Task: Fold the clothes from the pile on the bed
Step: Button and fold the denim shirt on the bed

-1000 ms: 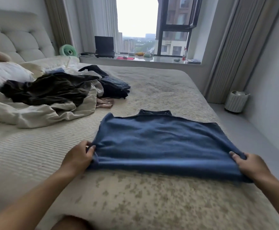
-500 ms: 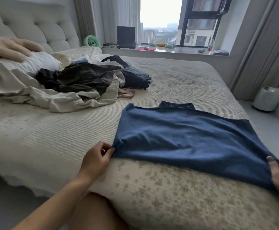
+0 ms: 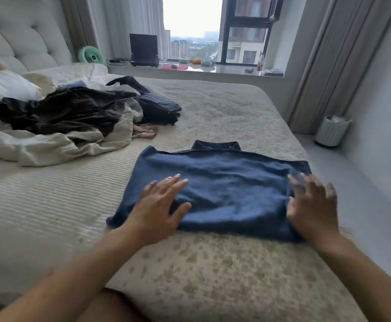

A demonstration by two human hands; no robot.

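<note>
Left hand (image 3: 158,209): flat on the blue garment (image 3: 224,189), fingers spread, likely smoothing its near-left part.
Right hand (image 3: 312,205): blurred, fingers spread at the right edge.
Blue garment: flat near the bed (image 3: 213,275) edge.
Pile (image 3: 59,119): far left, unfolded.

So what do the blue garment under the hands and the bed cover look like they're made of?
Blue garment: looks like a soft matte knit or brushed cotton, going by its faintly mottled surface and limp folds; denim can't be ruled out. Bed cover: seems a woven or quilted textile, matte beige, with fine raised ribs and a speckled print near the edge.
</note>
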